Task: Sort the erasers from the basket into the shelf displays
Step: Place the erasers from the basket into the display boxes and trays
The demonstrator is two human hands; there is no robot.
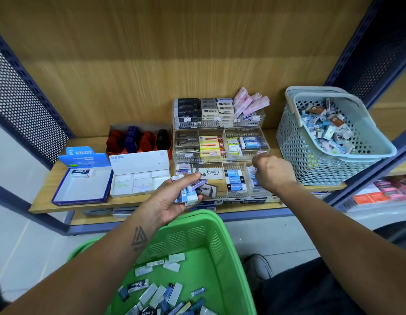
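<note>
Before the clear tiered display, left hand grips a bunch of erasers (palm up); right hand pinches one eraser over its front-right compartment

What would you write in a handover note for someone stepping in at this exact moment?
Left hand holds a small stack of erasers, palm up. Right hand pinches one eraser over the front right compartment of the clear tiered display. Done: many compartments already hold erasers. Left: plenty remain in the green basket below, and more in the grey basket on the shelf.
</note>
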